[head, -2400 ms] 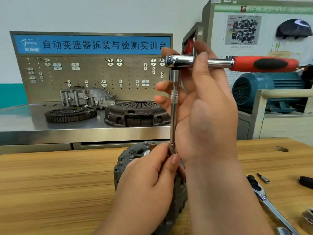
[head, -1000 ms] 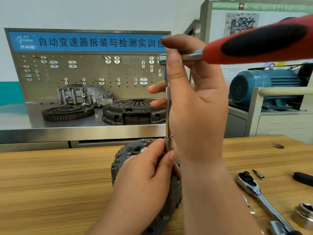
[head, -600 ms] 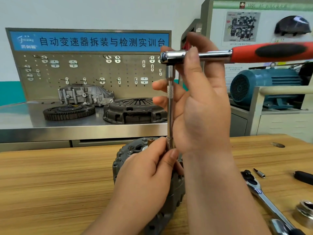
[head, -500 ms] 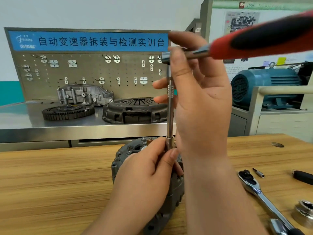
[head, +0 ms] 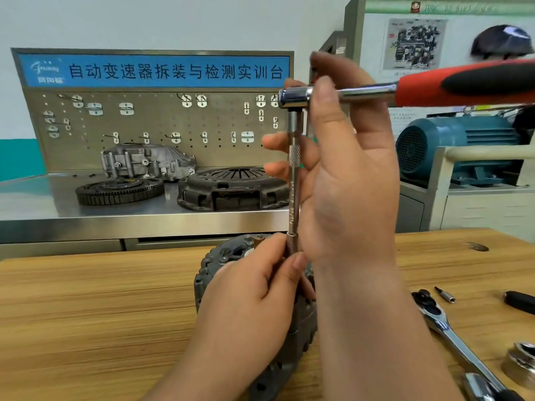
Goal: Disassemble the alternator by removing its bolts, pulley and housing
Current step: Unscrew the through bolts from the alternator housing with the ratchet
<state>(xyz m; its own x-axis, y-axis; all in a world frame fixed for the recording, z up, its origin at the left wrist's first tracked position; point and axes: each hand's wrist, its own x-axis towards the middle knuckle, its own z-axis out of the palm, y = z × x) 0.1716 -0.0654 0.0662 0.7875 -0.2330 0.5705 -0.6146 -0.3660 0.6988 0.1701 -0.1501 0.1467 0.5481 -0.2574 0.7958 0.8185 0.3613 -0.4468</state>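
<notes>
My left hand [head: 252, 296] pinches the foot of the upright extension bar [head: 294, 183] at the alternator [head: 208, 273], while my raised right hand [head: 347, 192] grips the ratchet [head: 362, 92].

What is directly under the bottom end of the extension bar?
The alternator. The left hand pinches the tip of the extension bar, so any bolt below is hidden.

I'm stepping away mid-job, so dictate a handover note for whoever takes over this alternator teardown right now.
Left hand pinches the lower end of the extension bar at the top of the alternator.
Right hand holds the red-handled ratchet at its head.
Done: tool placed; no removed bolt in view.
Left: bolts, pulley, housing.
Spare ratchet lies on the table, right side.
</notes>
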